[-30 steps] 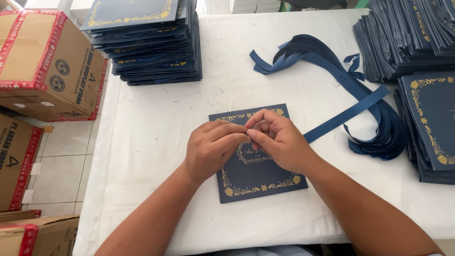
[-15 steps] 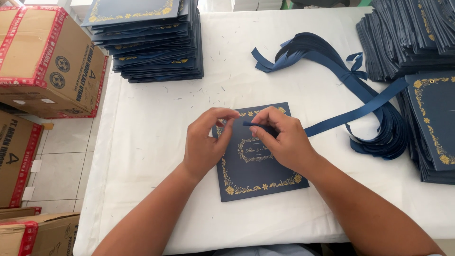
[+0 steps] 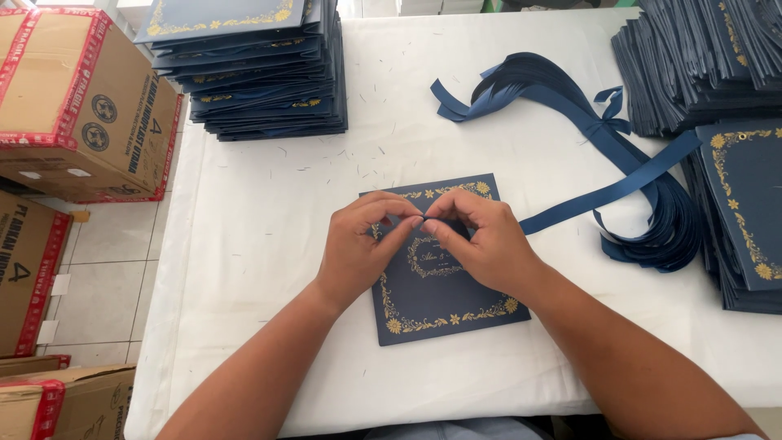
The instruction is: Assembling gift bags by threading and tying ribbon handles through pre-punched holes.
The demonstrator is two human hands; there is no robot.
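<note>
A navy blue card (image 3: 444, 297) with gold floral borders lies flat on the white table (image 3: 269, 244), right in front of me. My left hand (image 3: 362, 248) and my right hand (image 3: 481, 240) meet fingertip to fingertip above its upper half. Both pinch the end of a navy ribbon (image 3: 603, 194), which runs from my right hand out to the right. The pinched ribbon end is mostly hidden by my fingers.
A bundle of navy ribbons (image 3: 652, 220) loops at the right. Stacks of matching navy cards stand at the back left (image 3: 252, 73), the back right (image 3: 709, 65) and the right edge (image 3: 745, 212). Cardboard boxes (image 3: 77, 98) sit on the tiled floor at the left.
My hands have drawn together over the card's top half, fingertips now touching. The ribbon has been pulled further across from the right.
</note>
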